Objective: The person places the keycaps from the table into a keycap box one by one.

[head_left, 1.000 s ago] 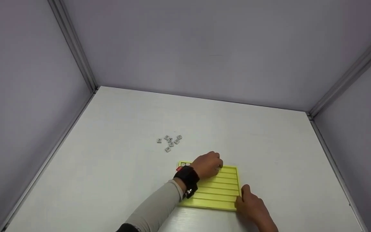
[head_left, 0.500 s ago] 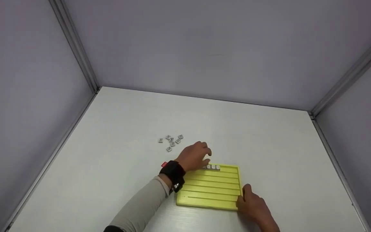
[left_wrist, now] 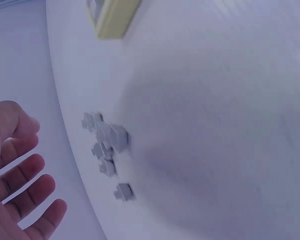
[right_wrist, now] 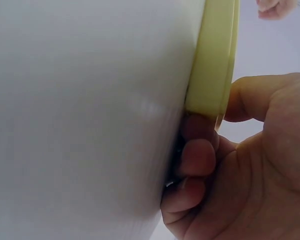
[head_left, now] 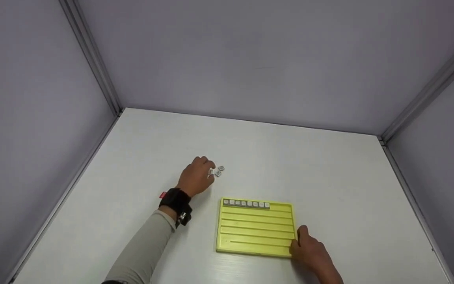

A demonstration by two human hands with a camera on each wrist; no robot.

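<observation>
We see the right hand (head_left: 309,252) gripping the near right corner of the yellow grooved tray (head_left: 255,232): in the right wrist view its thumb lies on the top of the rim while curled fingers (right_wrist: 197,155) pinch the edge from below against the table. The tray lies flat on the white table (head_left: 329,177), stretching away from that grip to the left and forward. Along its far groove, well apart from the holding hand, sits a row of small grey square tiles (head_left: 246,204), side by side from the far left corner to past the middle; the other grooves show bare yellow.

Our left hand (head_left: 196,176) is out beyond the tray's far left corner, over a loose cluster of the same grey tiles (head_left: 218,171) on the table. In the left wrist view its fingers (left_wrist: 27,192) are spread and relaxed, holding nothing, with the cluster (left_wrist: 107,145) just beside the fingertips; whether they touch a tile we cannot tell. A black wrist strap (head_left: 175,201) sits above the grey sleeve (head_left: 140,248).
</observation>
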